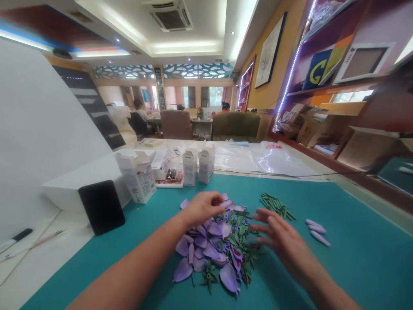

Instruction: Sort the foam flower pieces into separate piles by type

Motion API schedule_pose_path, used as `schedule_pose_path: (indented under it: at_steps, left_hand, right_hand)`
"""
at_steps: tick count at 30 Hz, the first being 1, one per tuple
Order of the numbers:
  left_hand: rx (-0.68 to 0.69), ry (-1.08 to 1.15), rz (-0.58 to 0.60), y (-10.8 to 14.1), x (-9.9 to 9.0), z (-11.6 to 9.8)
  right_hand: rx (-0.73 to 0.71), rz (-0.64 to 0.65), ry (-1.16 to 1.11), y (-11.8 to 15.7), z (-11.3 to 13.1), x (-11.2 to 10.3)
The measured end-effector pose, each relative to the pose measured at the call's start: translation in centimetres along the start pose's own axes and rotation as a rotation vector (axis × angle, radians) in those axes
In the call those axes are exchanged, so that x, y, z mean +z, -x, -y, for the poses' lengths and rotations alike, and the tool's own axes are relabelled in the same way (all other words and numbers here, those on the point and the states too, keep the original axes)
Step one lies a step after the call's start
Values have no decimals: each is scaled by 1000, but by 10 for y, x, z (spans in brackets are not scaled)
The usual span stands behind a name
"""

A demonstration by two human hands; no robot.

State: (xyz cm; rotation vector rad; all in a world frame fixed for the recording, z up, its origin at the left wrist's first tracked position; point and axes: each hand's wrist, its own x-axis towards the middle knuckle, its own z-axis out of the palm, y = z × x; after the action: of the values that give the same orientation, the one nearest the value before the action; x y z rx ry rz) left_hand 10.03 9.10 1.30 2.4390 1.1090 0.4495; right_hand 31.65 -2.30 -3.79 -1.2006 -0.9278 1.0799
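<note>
A heap of lilac plastic petals (211,249) mixed with green plastic leaves (240,234) lies on the teal mat. Over the top of the heap is my left hand (204,207), its thumb and fingers pinched together. A lilac piece shows at the fingertips, but I cannot tell whether it is held. My right hand (275,230) hovers at the right side of the heap, fingers apart and slightly blurred, holding nothing I can see. Beyond it, green stem pieces (277,206) form a small pile. Several lilac spindle-shaped pieces (318,231) rest farther right.
White cartons (138,181) and two narrow white boxes (190,168) stand behind the heap, beside a tray of small packets (172,177). A black upright panel (101,206) is at the left. Clear plastic sheeting (254,159) covers the table beyond the mat (351,258). People sit far back.
</note>
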Motion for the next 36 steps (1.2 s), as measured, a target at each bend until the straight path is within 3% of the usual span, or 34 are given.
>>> schedule_pose_path:
  at_steps: [3,6,11,15,23,26,29,33,36]
  left_hand:
    - [90,26,35,15,26,-44]
    - [117,5,69,14,34,-53]
    - [-24,-153,-4,-33,10,-4]
    - [-168,-296,75,-76,4,34]
    - [-269,-390,284,-108,20,44]
    - [-253,-368,281,-107,11,38]
    - [-176,-301,234,-96,4,18]
    - [-12,-168,173,-68,16,-24]
    - [50,-137,166,-54,24,-40]
  right_hand:
    - [192,180,-305,10,-14,40]
    - [261,225,-376,11,-20,45]
    - [244,43,-303,-13,-23,16]
    - [189,-129,-357,-43,-26,4]
    - [99,-39,-448,-72,-12,10]
    - [112,-18,-449,-72,-14,11]
    - [177,-5,-428,-65,-14,15]
    - [252,163,-483,-53,-13,29]
    - [258,220,-497,-46,-16,35]
